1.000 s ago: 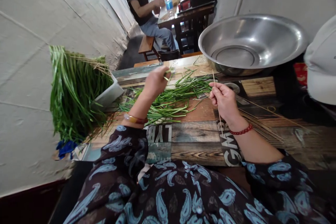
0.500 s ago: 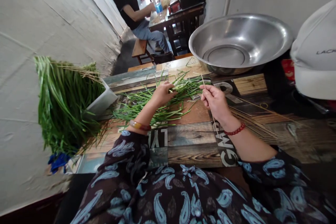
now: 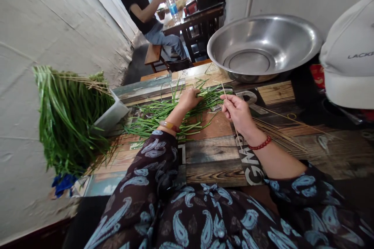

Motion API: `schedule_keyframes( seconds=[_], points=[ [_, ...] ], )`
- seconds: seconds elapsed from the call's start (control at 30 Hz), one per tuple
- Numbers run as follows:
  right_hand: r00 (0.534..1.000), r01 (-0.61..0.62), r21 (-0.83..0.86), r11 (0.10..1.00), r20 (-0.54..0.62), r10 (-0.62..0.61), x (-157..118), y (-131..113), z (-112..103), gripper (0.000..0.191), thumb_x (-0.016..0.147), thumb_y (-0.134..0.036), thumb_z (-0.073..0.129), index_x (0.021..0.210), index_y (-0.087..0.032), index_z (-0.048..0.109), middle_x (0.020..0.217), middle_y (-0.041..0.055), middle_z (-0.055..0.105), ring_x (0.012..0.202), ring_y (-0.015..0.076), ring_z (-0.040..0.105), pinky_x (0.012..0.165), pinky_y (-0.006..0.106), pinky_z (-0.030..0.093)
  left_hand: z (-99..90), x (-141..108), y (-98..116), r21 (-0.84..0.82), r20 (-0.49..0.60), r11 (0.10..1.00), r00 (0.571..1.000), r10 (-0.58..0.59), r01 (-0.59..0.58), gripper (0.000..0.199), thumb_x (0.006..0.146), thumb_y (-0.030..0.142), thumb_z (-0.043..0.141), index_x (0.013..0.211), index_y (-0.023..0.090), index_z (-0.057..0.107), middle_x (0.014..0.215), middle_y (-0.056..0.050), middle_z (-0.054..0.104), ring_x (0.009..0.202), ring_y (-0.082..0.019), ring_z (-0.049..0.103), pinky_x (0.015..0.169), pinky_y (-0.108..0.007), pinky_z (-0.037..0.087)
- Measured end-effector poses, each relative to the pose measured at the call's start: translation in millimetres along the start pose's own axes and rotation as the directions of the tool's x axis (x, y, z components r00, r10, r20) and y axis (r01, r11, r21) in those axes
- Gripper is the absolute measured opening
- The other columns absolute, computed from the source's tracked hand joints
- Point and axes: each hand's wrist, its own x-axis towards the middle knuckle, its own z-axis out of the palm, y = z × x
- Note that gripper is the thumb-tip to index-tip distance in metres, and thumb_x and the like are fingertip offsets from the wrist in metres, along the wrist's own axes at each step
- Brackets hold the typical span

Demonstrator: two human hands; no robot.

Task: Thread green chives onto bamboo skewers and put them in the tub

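Loose garlic chives (image 3: 157, 114) lie spread across the wood-patterned table. My left hand (image 3: 189, 98) is down at their far right part, its fingers closed around some stalks; the fingertips are partly hidden. To its right, my right hand (image 3: 236, 109) pinches a thin bamboo skewer (image 3: 223, 88), which points up and away from me, with its lower end showing below the hand. More bamboo skewers (image 3: 283, 137) lie on the table beside my right wrist. At the left, skewered chives (image 3: 70, 113) hang in a thick bunch over a white plastic container (image 3: 112, 113).
A large steel basin (image 3: 264, 46) stands at the table's far right, beside a white cap (image 3: 350, 54). A blue cloth or bag (image 3: 63, 183) sits under the hanging bunch. Beyond, a person (image 3: 140, 7) sits at another table with a water bottle (image 3: 172, 6).
My left hand has moved right and slightly away, its fingers closing at the chives. My right hand keeps its pinch on the skewer. The seated person's arms have risen.
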Motion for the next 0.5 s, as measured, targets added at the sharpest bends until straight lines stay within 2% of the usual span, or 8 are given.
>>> schedule_keyframes(
  seconds=[0.1, 0.2, 0.27, 0.33, 0.4, 0.5],
  points=[
    [1.000, -0.007, 0.000, 1.000, 0.011, 0.007, 0, 0, 0, 0.033, 0.081, -0.038, 0.066, 0.104, -0.015, 0.063, 0.059, -0.0073, 0.055, 0.041, 0.0038, 0.039, 0.038, 0.019, 0.025, -14.3, -2, -11, -0.020, -0.070, 1.000, 0.998, 0.001, -0.002, 0.016, 0.086, 0.026, 0.059, 0.075, 0.016, 0.062, 0.085, -0.006, 0.064, 0.082, -0.018, 0.057, 0.078, -0.028, 0.043],
    [1.000, -0.009, -0.002, 1.000, 0.021, 0.009, -1, 0, 1, 0.032, 0.081, -0.038, 0.065, 0.103, -0.015, 0.063, 0.059, -0.0074, 0.055, 0.040, 0.0039, 0.039, 0.038, 0.020, 0.024, -33.6, -10, -25, -0.147, -0.148, 0.987, 0.988, 0.035, -0.057, 0.011, 0.085, 0.023, 0.056, 0.080, 0.015, 0.061, 0.085, -0.005, 0.064, 0.080, -0.015, 0.056, 0.077, -0.026, 0.043],
    [1.000, -0.011, -0.005, 1.000, 0.021, 0.011, -1, 1, 1, 0.032, 0.080, -0.038, 0.066, 0.102, -0.016, 0.063, 0.059, -0.0074, 0.055, 0.040, 0.0039, 0.039, 0.037, 0.019, 0.024, -41.4, -17, -30, -0.235, -0.121, 0.968, 0.991, 0.064, -0.091, 0.011, 0.086, 0.021, 0.054, 0.086, 0.014, 0.062, 0.080, -0.003, 0.065, 0.075, -0.014, 0.057, 0.074, -0.024, 0.044],
    [1.000, -0.017, -0.005, 1.000, 0.024, 0.017, -2, 1, 1, 0.032, 0.080, -0.039, 0.066, 0.102, -0.016, 0.063, 0.059, -0.0074, 0.055, 0.040, 0.0038, 0.039, 0.037, 0.019, 0.024, -41.8, -23, -29, -0.169, -0.025, 0.982, 0.996, 0.084, -0.087, 0.015, 0.087, 0.022, 0.051, 0.092, 0.014, 0.064, 0.078, -0.002, 0.067, 0.073, -0.013, 0.058, 0.073, -0.024, 0.045],
    [0.999, -0.022, -0.006, 1.000, 0.027, 0.022, -2, 1, 1, 0.033, 0.080, -0.040, 0.067, 0.102, -0.016, 0.063, 0.059, -0.0073, 0.055, 0.041, 0.0039, 0.039, 0.037, 0.019, 0.024, -35.5, -26, -22, -0.007, 0.068, 0.997, 0.995, 0.079, -0.079, 0.018, 0.087, 0.026, 0.053, 0.093, 0.015, 0.066, 0.080, -0.004, 0.068, 0.076, -0.016, 0.060, 0.074, -0.025, 0.046],
    [0.999, -0.021, -0.010, 1.000, 0.025, 0.021, -2, 1, 1, 0.033, 0.080, -0.040, 0.067, 0.102, -0.016, 0.063, 0.059, -0.0073, 0.056, 0.041, 0.0041, 0.039, 0.037, 0.019, 0.024, -21.4, -26, -12, 0.146, 0.126, 0.988, 0.991, 0.035, -0.053, 0.016, 0.083, 0.029, 0.061, 0.088, 0.016, 0.070, 0.086, -0.008, 0.071, 0.085, -0.022, 0.065, 0.077, -0.030, 0.048]
  ],
)
